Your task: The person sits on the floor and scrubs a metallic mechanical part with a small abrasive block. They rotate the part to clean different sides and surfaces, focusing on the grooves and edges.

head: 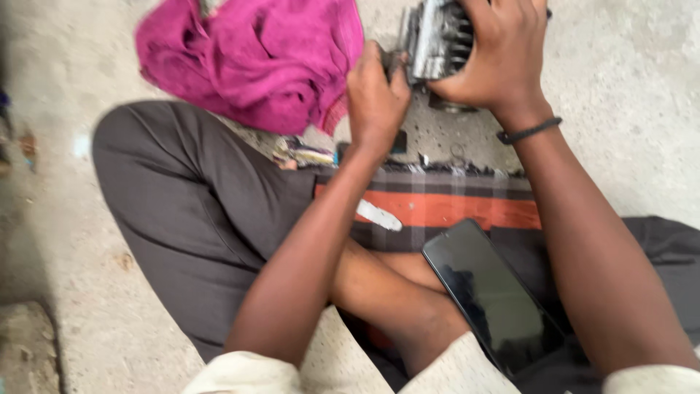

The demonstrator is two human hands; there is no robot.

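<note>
Sitting cross-legged on the concrete floor (642,95), the person has both hands on a grimy metal engine part (435,40) that rests on the floor just beyond their knees, at the top edge of the view. The right hand (503,51) lies over the part from above and from the right, its grip wrapped around the finned side, with the fingers curled over the top and partly cut off by the frame. The left hand (375,98) comes in from the lower left; its grip is pressed together at the part's left end, though whether it pinches a small tool or a fitting there cannot be told (the fingertips are hidden behind the knuckles). The part thus sits between the two hands, up and to the right of the left hand, directly under the right. The right hand covers more of it, and its long axis seems to run roughly up and down in the view, though much is out of frame.

A crumpled magenta cloth (255,58) lies on the floor just left of the left hand. A dark phone (492,295), screen blank, rests on the person's lap over a striped red and grey cloth (452,204). A black band (529,131) circles the right wrist.
</note>
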